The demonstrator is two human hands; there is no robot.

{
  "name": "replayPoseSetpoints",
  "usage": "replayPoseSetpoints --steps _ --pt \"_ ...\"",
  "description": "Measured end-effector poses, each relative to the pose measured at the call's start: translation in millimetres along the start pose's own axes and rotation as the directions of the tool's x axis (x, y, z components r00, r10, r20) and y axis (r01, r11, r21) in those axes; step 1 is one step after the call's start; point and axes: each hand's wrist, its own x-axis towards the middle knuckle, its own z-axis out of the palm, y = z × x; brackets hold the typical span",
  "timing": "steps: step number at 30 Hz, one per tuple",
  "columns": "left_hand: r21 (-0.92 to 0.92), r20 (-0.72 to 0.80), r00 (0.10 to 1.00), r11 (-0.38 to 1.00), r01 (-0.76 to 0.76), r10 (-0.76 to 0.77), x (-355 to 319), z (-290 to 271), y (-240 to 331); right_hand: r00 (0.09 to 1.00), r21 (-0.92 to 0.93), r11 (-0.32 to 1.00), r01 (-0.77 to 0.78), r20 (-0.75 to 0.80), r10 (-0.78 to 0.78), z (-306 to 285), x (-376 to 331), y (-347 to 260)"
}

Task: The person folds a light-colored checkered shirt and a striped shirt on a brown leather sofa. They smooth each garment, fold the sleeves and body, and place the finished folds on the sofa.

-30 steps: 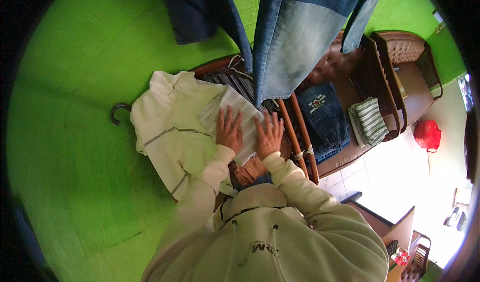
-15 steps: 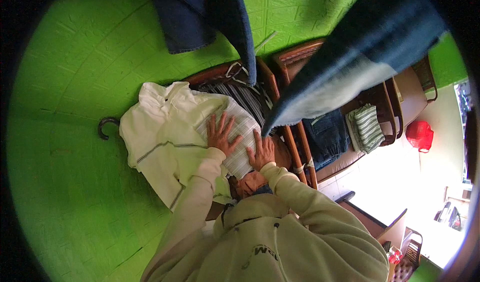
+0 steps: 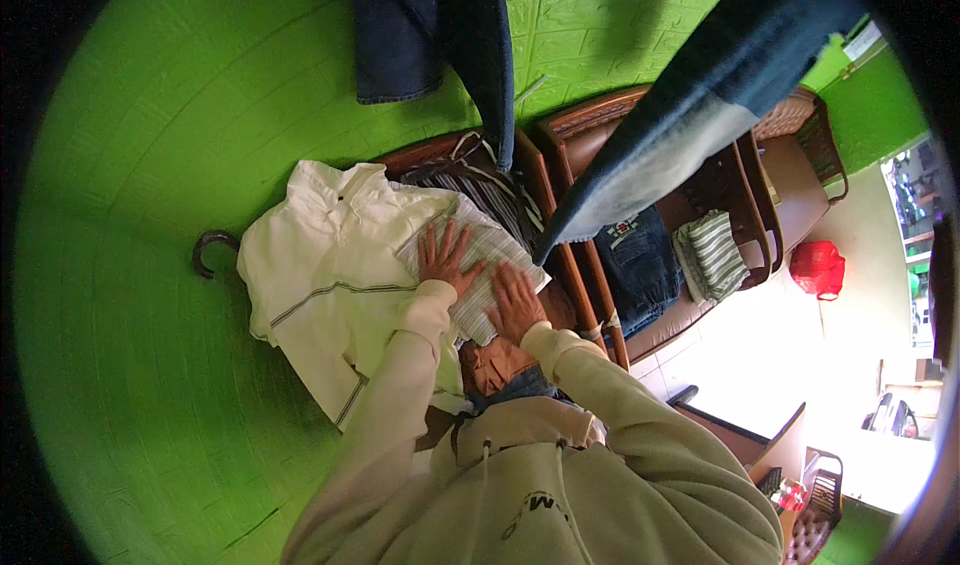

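Note:
A pale grey striped garment [image 3: 478, 313], folded into a flat piece, lies in front of me over a white long-sleeved top [image 3: 330, 225] with a dark double stripe. My left hand [image 3: 447, 258] rests flat on the striped garment with its fingers spread. Beside it, near the garment's right edge, my right hand [image 3: 516, 305] also lies palm down, fingers stretched out. Neither hand grips anything. An orange-brown cloth [image 3: 497, 367] shows between my forearms, closest to my body. Beyond the striped garment sits a dark striped cloth [image 3: 480, 193] with pale cords.
Blue jeans legs [image 3: 480, 55] hang from above, and a faded denim leg [image 3: 650, 155] dangles close to my right hand. Folded jeans [image 3: 640, 275] and a folded green-white striped cloth [image 3: 710, 255] lie on wooden-framed seats to the right. A red bag [image 3: 818, 270] stands beyond.
The view has shifted slightly. The hanging denim leg's tip now appears farther from my right hand's fingers, and more of the orange-brown cloth shows. Both hands remain flat on the striped garment.

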Motion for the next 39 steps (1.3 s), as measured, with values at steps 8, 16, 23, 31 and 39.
replayPoseSetpoints --steps 8,16,23,31,39 --pt "-0.094 -0.156 0.966 0.977 0.192 -0.205 -45 1 25 0.972 -0.12 0.974 0.193 0.162 -0.173 -15 -51 -15" --pt "-0.687 -0.128 0.938 0.711 0.151 -0.323 -176 29 51 0.99 -0.075 0.987 0.14 0.028 -0.139 -18 -52 -35" --pt "-0.971 0.053 0.961 0.211 0.113 -0.271 -232 34 70 0.975 0.018 0.99 0.143 0.17 -0.144 -32 -35 -23" --pt "-0.691 0.491 0.871 -0.624 0.364 -0.035 -207 -14 46 0.965 0.175 0.95 0.257 0.001 -0.261 -68 -23 -17" --pt "-0.467 0.527 0.849 -0.827 0.312 0.023 -180 -29 35 0.951 0.369 0.88 0.298 -0.187 -0.244 -81 -108 -87"
